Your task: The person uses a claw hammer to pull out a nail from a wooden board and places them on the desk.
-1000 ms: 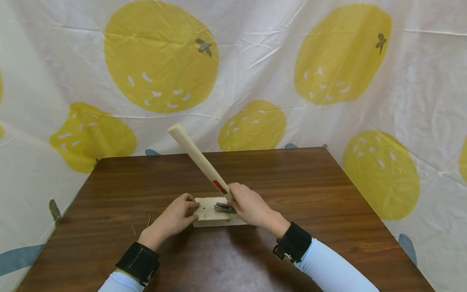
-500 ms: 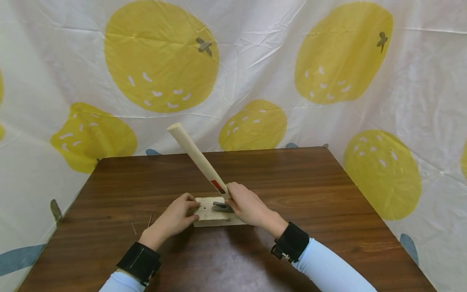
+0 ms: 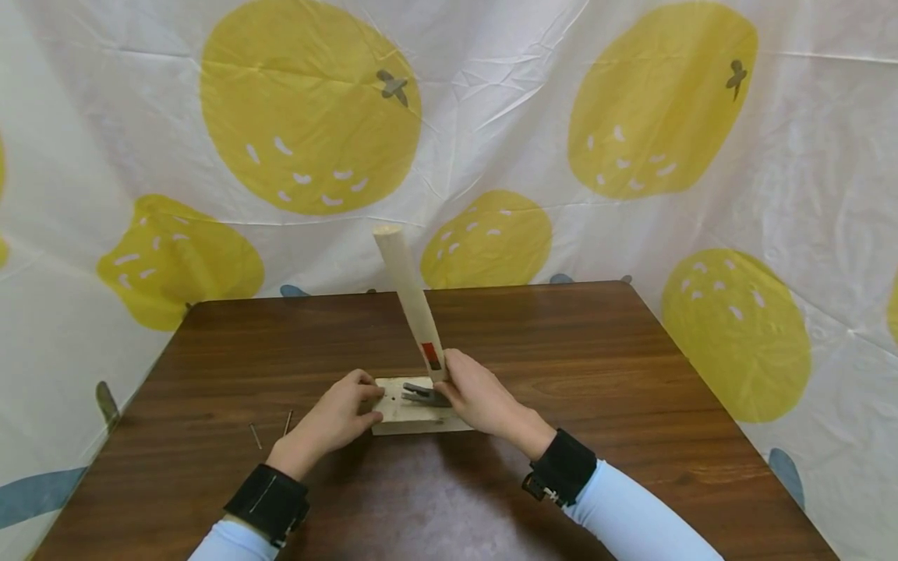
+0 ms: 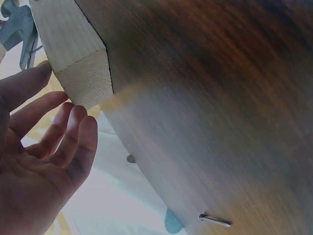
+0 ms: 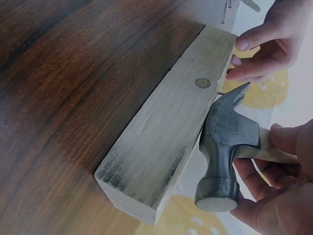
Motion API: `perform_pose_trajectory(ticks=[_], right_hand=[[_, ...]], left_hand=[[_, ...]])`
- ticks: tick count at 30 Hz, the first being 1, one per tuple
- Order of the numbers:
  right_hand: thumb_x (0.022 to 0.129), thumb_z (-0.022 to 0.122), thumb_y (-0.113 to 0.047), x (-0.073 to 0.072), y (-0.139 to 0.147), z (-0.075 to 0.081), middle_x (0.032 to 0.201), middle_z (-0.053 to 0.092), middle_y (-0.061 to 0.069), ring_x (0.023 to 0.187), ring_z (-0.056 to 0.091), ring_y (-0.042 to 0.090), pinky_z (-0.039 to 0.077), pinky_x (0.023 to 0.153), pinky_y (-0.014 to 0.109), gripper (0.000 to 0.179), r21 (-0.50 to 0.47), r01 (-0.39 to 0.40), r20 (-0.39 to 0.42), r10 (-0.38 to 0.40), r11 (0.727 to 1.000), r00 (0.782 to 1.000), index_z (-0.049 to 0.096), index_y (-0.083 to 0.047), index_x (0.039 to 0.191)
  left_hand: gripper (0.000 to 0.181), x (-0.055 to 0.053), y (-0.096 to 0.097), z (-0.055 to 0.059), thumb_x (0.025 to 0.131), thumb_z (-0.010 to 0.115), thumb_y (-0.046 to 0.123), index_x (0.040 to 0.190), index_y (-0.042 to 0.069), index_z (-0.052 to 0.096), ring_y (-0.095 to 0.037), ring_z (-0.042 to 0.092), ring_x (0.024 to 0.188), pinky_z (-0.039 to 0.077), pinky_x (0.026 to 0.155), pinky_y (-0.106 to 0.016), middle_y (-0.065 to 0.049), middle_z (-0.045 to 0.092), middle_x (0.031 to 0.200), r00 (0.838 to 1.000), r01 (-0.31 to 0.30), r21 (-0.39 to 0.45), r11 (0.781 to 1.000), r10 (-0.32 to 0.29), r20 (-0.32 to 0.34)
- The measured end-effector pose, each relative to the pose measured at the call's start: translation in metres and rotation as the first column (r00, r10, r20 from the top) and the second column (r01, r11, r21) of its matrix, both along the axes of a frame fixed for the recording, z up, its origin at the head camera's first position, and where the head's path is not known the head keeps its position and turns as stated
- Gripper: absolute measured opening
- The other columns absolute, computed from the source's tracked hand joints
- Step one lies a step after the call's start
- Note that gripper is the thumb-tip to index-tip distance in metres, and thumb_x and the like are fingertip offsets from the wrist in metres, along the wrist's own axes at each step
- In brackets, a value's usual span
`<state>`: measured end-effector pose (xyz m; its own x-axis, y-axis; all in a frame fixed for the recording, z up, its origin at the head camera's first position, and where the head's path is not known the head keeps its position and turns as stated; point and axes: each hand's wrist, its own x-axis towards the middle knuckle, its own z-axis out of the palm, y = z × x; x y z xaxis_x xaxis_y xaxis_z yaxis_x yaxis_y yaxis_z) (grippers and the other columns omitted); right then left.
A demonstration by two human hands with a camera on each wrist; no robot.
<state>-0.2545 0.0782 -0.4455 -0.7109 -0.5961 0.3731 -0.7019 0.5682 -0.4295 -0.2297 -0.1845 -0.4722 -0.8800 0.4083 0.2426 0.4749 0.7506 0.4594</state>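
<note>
A pale wooden block (image 3: pixel 396 427) lies on the table. My left hand (image 3: pixel 335 417) steadies its left end between thumb and fingers, the fingertips against the end grain (image 4: pixel 90 81) in the left wrist view. My right hand (image 3: pixel 484 396) grips a claw hammer (image 3: pixel 412 308) low on its wooden handle, close to the head. The handle points up, leaning slightly left. Its steel head (image 5: pixel 230 129) lies along the block's top with the claw toward my left hand. A thin nail (image 5: pixel 221 93) shows by the claw, its lower part hidden behind the block's edge in the right wrist view.
Two loose nails (image 3: pixel 256 436) lie on the brown table (image 3: pixel 561 335) left of my left hand. A white curtain (image 3: pixel 491 140) with yellow fruit prints hangs behind the table's far edge. Black bands (image 3: pixel 270 502) circle both wrists.
The hammer's handle has swung from a strong left lean to nearly upright, and its claw has shifted slightly left on the block. My left hand and the block have stayed put.
</note>
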Motion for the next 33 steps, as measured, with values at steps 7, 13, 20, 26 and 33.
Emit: perform_pose_trajectory(ticks=[7,13,20,26,33], right_hand=[[0.100,0.069,-0.009,0.002,0.004,-0.001,0.102,0.060,0.007,0.091,0.064,0.019,0.054,0.074,0.037,0.023,-0.075,0.013,0.037,-0.010,0.997,0.999,0.056,0.000,0.117],[0.096,0.074,-0.009,0.001,0.009,-0.003,0.098,0.061,0.004,0.084,0.062,0.015,0.051,0.069,0.034,0.022,-0.115,0.022,-0.012,-0.024,0.993,1.000,0.059,-0.004,0.112],[0.095,0.075,-0.009,0.000,0.014,-0.006,0.098,0.065,0.003,0.086,0.065,0.016,0.054,0.071,0.033,0.023,-0.159,0.017,-0.017,-0.020,0.987,1.000,0.061,-0.005,0.113],[0.096,0.074,-0.009,0.000,0.017,-0.008,0.099,0.067,0.002,0.091,0.067,0.019,0.056,0.070,0.032,0.021,-0.207,0.024,0.044,-0.015,0.978,0.999,0.060,-0.008,0.112],[0.096,0.073,-0.009,-0.001,0.019,-0.012,0.102,0.068,0.002,0.093,0.067,0.020,0.055,0.071,0.034,0.022,-0.232,0.015,0.051,-0.003,0.973,0.999,0.061,-0.008,0.115]], left_hand=[[0.035,0.000,0.001,0.003,0.088,0.080,0.004,0.121,-0.006,0.072,-0.029,0.062,0.100,0.052,0.085,-0.045,-0.012,0.058,0.113,1.000,-0.006,-0.011,1.000,0.006,0.016],[0.036,0.000,0.001,0.003,0.089,0.080,0.004,0.122,-0.005,0.071,-0.030,0.062,0.101,0.052,0.085,-0.044,-0.012,0.058,0.114,1.000,-0.008,-0.019,1.000,0.009,0.028],[0.035,0.000,0.002,0.004,0.087,0.081,0.004,0.120,-0.006,0.072,-0.030,0.062,0.100,0.052,0.086,-0.045,-0.012,0.059,0.112,1.000,-0.002,-0.022,1.000,0.003,0.003],[0.036,0.001,0.004,0.006,0.088,0.080,0.004,0.121,-0.006,0.072,-0.029,0.062,0.101,0.052,0.085,-0.045,-0.012,0.059,0.113,0.999,-0.014,-0.023,1.000,0.015,0.029],[0.036,0.002,0.004,0.005,0.089,0.080,0.005,0.123,-0.006,0.071,-0.031,0.062,0.103,0.052,0.086,-0.046,-0.013,0.059,0.115,0.998,-0.029,-0.026,0.999,0.031,0.050]])
